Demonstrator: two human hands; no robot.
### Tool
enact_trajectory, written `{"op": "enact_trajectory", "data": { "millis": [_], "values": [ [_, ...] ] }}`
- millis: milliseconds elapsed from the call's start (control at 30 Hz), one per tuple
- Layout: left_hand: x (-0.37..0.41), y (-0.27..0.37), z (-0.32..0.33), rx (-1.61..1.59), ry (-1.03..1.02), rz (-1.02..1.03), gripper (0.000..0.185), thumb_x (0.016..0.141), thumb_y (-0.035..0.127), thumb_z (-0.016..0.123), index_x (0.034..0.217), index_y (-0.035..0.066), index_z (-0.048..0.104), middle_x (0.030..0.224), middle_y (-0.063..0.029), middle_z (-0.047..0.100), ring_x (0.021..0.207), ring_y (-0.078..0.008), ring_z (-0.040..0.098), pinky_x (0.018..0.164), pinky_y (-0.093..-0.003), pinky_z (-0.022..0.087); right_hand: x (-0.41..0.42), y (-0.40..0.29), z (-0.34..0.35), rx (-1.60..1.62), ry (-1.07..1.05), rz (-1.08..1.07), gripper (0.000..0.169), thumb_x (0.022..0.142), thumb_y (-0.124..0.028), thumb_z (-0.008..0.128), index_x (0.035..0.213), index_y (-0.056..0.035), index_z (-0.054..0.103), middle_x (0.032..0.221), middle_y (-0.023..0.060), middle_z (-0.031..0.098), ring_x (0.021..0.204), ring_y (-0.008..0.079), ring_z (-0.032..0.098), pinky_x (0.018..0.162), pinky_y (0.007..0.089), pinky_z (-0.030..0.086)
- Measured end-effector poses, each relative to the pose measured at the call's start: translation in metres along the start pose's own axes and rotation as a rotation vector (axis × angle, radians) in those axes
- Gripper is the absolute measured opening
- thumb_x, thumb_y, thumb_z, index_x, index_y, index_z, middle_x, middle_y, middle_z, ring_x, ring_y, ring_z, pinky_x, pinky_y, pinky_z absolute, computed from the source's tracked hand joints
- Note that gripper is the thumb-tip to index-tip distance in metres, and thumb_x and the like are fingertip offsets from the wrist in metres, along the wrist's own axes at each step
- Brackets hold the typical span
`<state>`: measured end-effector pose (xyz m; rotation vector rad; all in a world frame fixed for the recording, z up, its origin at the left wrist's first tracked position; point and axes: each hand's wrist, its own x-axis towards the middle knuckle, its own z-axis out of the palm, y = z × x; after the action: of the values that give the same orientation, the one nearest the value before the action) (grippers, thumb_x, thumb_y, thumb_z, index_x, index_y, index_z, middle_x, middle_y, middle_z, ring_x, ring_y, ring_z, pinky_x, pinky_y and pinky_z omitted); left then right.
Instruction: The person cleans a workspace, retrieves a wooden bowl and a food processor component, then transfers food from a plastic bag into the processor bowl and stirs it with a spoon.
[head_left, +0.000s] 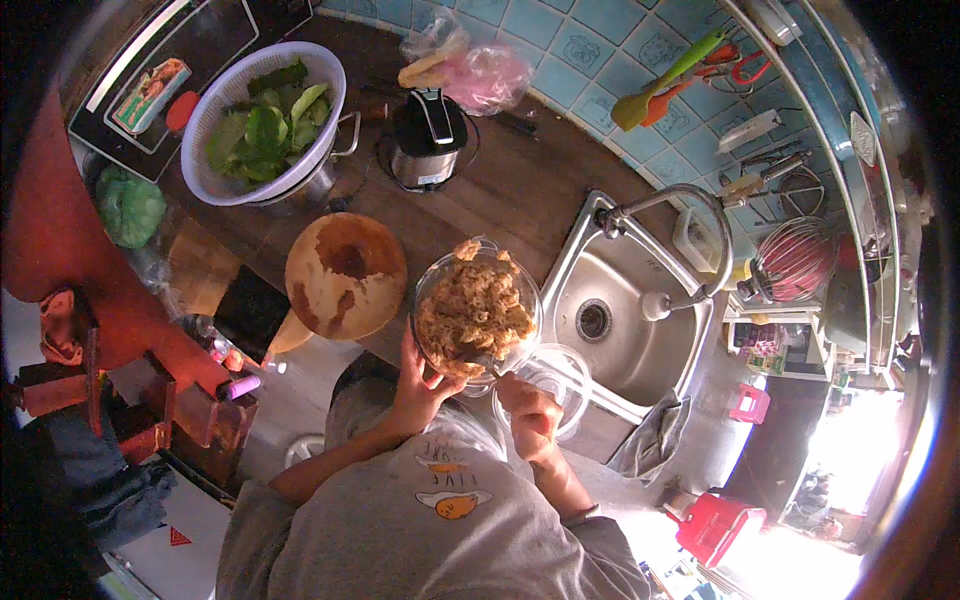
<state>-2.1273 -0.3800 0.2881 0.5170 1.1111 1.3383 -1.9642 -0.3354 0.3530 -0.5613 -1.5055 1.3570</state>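
A clear glass bowl (534, 300) heaped with a brown, lumpy ground-meat-like mixture (480, 307) is in front of my body, beside the sink. My left hand (420, 390) grips the bowl by its near left side, fingers spread along the wall. At the near right rim my right hand (531, 411) is closed in a fist around the handle of a utensil. The utensil's head is mostly buried in the mixture, so its kind is unclear. Beneath and beside my right hand is a round transparent plastic container or lid (576, 375).
Left of the bowl lies a stained round wooden chopping board (367, 281). Behind it are a white colander (192, 150) of green leaves and a black-and-silver appliance (426, 150). The steel sink (637, 360) with its arched faucet (697, 191) is on the right.
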Motion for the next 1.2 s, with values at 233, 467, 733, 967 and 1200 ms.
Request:
{"op": "enact_trajectory", "data": {
  "millis": [233,467,733,967,1200],
  "values": [
    [-0.002,-0.002,-0.002,-0.025,-0.013,0.029,0.114,0.070,-0.004,0.073,0.147,0.025,-0.006,0.148,-0.0066,0.015,0.137,-0.0243,0.021,0.108,-0.0461,0.030,-0.012,0.047,0.015,-0.051,0.044,0.089,0.044,0.096,-0.040,0.044,0.079,0.0005,0.052,0.074,0.0112,0.048,0.071,0.0236,0.044,0.067,0.0359,0.037],
    [0.003,-0.007,-0.005,0.033,0.001,-0.001,0.114,0.068,0.000,0.076,0.146,0.031,-0.001,0.149,-0.0020,0.014,0.137,-0.0249,0.020,0.105,-0.0537,0.030,0.017,-0.013,0.008,0.237,0.293,-0.100,0.029,0.094,-0.028,0.044,0.073,-0.0085,0.042,0.069,0.0037,0.042,0.069,0.0205,0.041,0.065,0.0372,0.035],
    [-0.002,-0.002,0.003,0.000,0.042,-0.019,0.114,0.069,-0.006,0.072,0.147,0.028,-0.005,0.148,-0.0063,0.018,0.137,-0.0240,0.022,0.107,-0.0480,0.031,0.005,0.024,0.007,0.444,0.284,0.055,0.043,0.091,-0.040,0.055,0.068,-0.0029,0.050,0.065,0.0059,0.046,0.065,0.0221,0.042,0.063,0.0354,0.034],
    [0.001,0.009,0.008,0.007,0.031,-0.011,0.113,0.069,-0.007,0.071,0.146,0.029,-0.005,0.148,-0.0066,0.016,0.136,-0.0243,0.022,0.107,-0.0495,0.030,0.004,0.025,0.012,0.149,0.086,0.087,0.020,0.088,-0.012,0.051,0.072,0.0006,0.050,0.071,0.0098,0.050,0.067,0.0235,0.046,0.065,0.0372,0.039],
    [-0.001,0.010,0.006,-0.009,0.039,-0.079,0.113,0.068,-0.006,0.072,0.146,0.028,-0.002,0.147,-0.0064,0.017,0.136,-0.0247,0.022,0.107,-0.0500,0.031,0.009,0.002,0.018,0.193,0.227,0.047,0.017,0.087,-0.016,0.054,0.076,-0.0032,0.051,0.070,0.0093,0.050,0.065,0.0236,0.048,0.063,0.0359,0.040]
  ]
}}
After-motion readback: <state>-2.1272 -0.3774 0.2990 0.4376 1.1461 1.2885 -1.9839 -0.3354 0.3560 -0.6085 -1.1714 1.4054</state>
